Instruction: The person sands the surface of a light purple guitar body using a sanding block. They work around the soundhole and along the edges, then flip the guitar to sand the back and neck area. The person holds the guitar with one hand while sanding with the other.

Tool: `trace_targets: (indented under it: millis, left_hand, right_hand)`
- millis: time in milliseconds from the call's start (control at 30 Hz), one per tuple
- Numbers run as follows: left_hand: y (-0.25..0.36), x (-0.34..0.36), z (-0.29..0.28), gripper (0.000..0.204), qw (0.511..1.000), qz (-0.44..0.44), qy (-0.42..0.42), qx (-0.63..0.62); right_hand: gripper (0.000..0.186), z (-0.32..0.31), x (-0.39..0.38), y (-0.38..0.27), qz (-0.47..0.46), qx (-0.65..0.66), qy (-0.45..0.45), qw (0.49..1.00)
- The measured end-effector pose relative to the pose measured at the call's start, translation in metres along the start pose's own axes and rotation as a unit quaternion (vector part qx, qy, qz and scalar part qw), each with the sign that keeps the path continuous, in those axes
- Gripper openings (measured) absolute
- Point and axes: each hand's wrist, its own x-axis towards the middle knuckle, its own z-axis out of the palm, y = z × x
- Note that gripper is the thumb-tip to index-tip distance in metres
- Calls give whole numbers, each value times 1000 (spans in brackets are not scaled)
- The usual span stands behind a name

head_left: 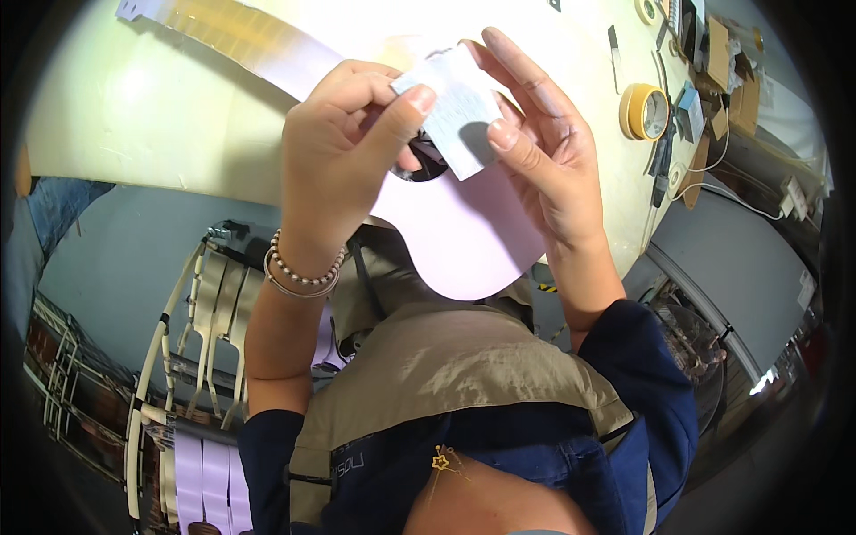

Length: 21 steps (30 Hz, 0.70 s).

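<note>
A small pale-grey sheet of sandpaper (464,107) is stretched between my two hands above the table. My left hand (352,134) pinches its left corner with the thumb on top and the fingers curled under. At its right edge, the thumb of my right hand (553,147) presses on the sheet while the other fingers rise behind it. Beneath lies a lilac ukulele (477,236), its rounded body reaching past the table edge toward my lap. Its sound hole is partly covered by my left hand and the sheet. The neck runs to the far left, with yellowish tape (227,31) along it.
A yellow tape roll (655,113), a small blue box (689,111) and a thin blade (613,58) lie on the pale table (107,116) at right. Racks (160,357) with several lilac parts (203,481) stand at lower left. A fan (691,343) is at lower right.
</note>
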Motion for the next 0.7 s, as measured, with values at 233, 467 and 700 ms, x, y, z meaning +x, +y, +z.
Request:
trace_targets:
  millis: [233,467,700]
  left_hand:
    - [-2,2,-5,23,995,-28,-4,-97]
    - [10,9,-6,16,991,106,11,86]
    - [20,47,-44,25,932,180,140,283]
  right_hand:
    - [61,-11,-8,10,113,123,-53,985]
    - [23,-3,-15,4,-98,-101,112,984]
    - [53,-43,11,24,-435,-703,-54,560]
